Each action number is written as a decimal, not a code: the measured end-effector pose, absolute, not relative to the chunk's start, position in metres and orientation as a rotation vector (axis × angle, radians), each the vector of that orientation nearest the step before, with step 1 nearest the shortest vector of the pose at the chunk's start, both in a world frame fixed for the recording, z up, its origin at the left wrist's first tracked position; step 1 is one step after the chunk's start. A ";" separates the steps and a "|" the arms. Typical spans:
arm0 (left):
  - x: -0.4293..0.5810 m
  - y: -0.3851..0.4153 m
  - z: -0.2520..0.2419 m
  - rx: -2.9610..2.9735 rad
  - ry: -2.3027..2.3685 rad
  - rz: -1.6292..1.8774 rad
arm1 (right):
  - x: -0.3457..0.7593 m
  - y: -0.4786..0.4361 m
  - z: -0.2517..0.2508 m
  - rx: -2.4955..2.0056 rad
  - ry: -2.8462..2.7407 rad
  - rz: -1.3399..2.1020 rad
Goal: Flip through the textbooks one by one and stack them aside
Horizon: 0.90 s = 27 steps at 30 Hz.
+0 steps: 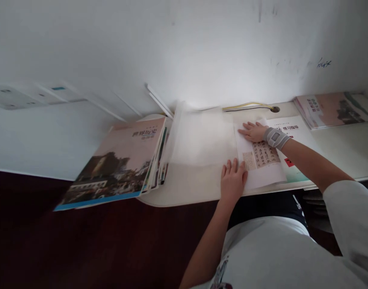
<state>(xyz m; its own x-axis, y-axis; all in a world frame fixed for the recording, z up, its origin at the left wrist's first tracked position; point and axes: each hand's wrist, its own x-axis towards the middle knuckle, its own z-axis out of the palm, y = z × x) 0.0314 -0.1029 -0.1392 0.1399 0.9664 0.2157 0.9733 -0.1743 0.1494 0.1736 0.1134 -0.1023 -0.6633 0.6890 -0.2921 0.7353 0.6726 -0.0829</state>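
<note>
A white desk (186, 188) with a rounded left end stands against a white wall. On that left end lies a stack of books (117, 160), fanned out and overhanging the front edge, topped by a pinkish textbook with a building photo. Just beside it, in the middle, a translucent sheet (202, 138) lies flat. To its right a white sheet (262, 176) printed with calligraphy partly covers a workbook (292, 128). A second pile of books (331, 109) sits at the back right. A yellow cable (247, 106) runs along the back edge to a round hole (274, 109).
</note>
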 end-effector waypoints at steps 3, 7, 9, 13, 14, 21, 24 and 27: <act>0.031 -0.104 -0.141 -2.350 -1.970 -0.417 | 0.171 0.119 -0.106 1.193 2.671 -0.329; 0.030 -0.106 -0.140 -2.341 -1.943 -0.432 | 0.163 0.123 -0.114 1.260 2.723 -0.346; 0.029 -0.107 -0.139 -2.347 -1.943 -0.445 | 0.158 0.126 -0.117 1.294 2.716 -0.347; 0.029 -0.108 -0.137 -2.371 -1.955 -0.446 | 0.154 0.129 -0.120 1.325 2.715 -0.350; 0.028 -0.108 -0.137 -2.373 -1.954 -0.443 | 0.154 0.129 -0.120 1.317 2.723 -0.347; 0.028 -0.107 -0.138 -2.382 -1.964 -0.460 | 0.152 0.131 -0.118 1.239 2.724 -0.281; 0.029 -0.107 -0.138 -2.375 -1.967 -0.447 | 0.149 0.131 -0.120 1.268 2.711 -0.282; 0.029 -0.107 -0.138 -2.366 -1.974 -0.427 | 0.146 0.127 -0.118 1.260 2.714 -0.297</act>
<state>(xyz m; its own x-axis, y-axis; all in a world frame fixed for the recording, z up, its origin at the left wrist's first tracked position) 0.0292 -0.1068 -0.1381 0.1570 0.9609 0.2282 0.9692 -0.1943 0.1512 0.1462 0.1270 -0.1181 -0.6415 0.7396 -0.2036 0.7661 0.6311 -0.1215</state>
